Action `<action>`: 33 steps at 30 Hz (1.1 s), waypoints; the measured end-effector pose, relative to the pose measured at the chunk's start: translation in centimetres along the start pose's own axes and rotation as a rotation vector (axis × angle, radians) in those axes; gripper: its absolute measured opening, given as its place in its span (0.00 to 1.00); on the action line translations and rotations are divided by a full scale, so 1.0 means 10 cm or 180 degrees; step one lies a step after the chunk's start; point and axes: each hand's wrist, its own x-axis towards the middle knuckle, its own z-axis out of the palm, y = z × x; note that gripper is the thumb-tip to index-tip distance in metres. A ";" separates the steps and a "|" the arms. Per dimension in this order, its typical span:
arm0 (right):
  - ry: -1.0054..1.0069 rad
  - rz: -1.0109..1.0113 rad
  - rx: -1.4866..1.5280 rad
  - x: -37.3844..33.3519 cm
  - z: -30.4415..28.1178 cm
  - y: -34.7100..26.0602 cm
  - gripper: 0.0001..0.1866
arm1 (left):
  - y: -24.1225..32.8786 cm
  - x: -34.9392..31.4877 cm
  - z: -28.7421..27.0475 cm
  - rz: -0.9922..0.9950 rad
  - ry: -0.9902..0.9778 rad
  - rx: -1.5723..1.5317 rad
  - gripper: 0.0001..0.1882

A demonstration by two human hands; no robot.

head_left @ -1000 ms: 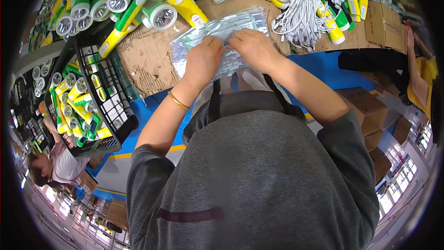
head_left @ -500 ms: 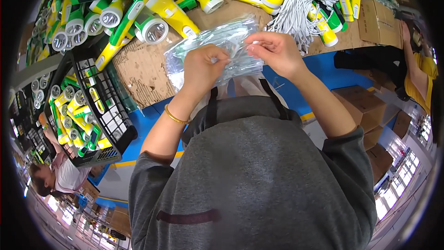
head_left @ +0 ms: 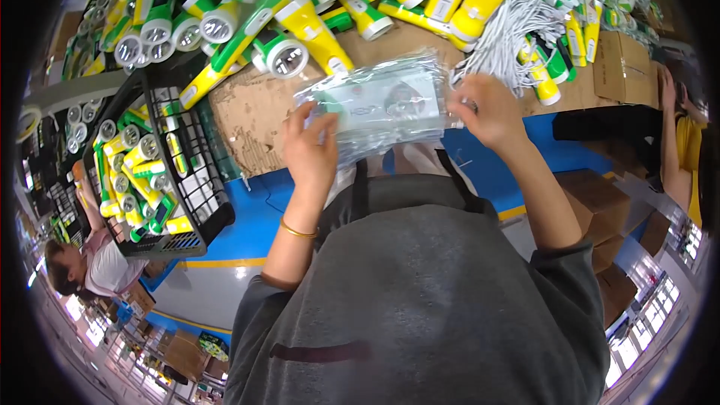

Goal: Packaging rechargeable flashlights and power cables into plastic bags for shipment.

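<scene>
Clear plastic bags (head_left: 360, 146) lie in a stack at the table's near edge, in front of my body. A pale printed sheet with a green patch (head_left: 386, 107) shows through the plastic at the top. At the left end of the stack, my left hand (head_left: 309, 154) has its fingers apart, the tips at the plastic's edge. Just beyond the right end, my right hand (head_left: 489, 111) is raised with bent fingers. Motion smears those fingers, so whether they hold anything is unclear.
Yellow-green flashlights (head_left: 300, 22) pile along the far side, with white cables (head_left: 517, 26) bundled at right. A black crate (head_left: 196, 195) of flashlights stands left. A cardboard box (head_left: 622, 67) sits at the table's right end. Other people (head_left: 686, 150) work at both sides.
My hands have moved apart from their close position over the bags, toward the two ends. The left fingers have spread. The printed sheet shows more plainly. The whole view has shifted slightly.
</scene>
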 end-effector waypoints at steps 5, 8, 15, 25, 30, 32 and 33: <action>0.0042 -0.0357 0.0381 0.73 0.54 -0.57 0.08 | 0.10 0.00 0.11 -0.0026 -0.0173 0.0586 0.15; -0.0413 -0.0370 0.1629 0.62 0.63 -0.62 0.10 | 0.04 -0.06 -0.04 0.0003 -0.0470 0.0210 0.30; -0.2321 0.1369 0.0742 -1.18 0.18 0.50 0.12 | -0.03 -0.67 -0.66 -0.1133 -0.1277 -0.0631 0.23; -0.2511 0.3543 0.3172 -1.42 0.12 0.17 0.11 | -0.64 -1.40 -0.82 -0.3111 -0.2435 -0.1971 0.13; -0.1269 0.4155 0.2724 -1.42 0.41 0.23 0.07 | -0.85 -1.36 -0.56 -0.1942 -0.1428 -0.0986 0.10; -0.0834 0.1910 0.0477 -1.53 0.65 0.74 0.07 | -0.91 -1.25 -0.38 -0.0276 -0.0794 0.0505 0.06; -0.0824 0.1939 0.0475 -1.45 0.70 0.79 0.07 | -1.03 -1.24 -0.29 -0.0261 -0.0818 0.0494 0.06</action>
